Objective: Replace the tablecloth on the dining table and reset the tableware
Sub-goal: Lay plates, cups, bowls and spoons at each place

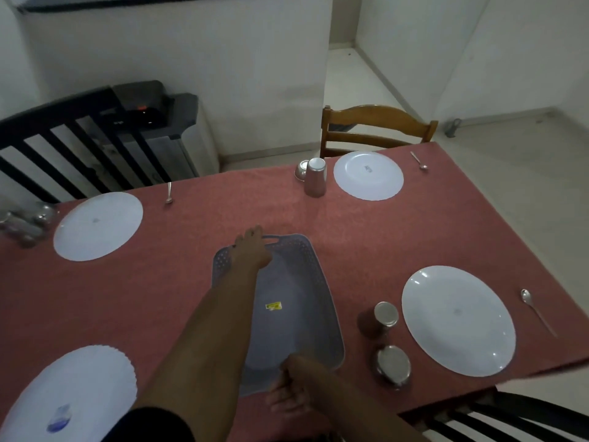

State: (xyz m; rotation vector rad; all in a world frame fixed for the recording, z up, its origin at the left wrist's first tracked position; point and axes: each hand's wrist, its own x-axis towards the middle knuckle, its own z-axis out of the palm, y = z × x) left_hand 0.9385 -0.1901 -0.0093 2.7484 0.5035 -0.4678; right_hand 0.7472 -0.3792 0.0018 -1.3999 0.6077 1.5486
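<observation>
Tray [296,317] mid-table on the tablecloth [366,237], four plates around it, far-right plate [368,175]

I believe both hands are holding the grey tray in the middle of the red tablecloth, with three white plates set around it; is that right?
Not quite: the head view shows four white plates, not three: far left, far right, near right and near left. The rest holds: the left hand and right hand grip opposite ends of the grey tray on the red tablecloth.
</observation>
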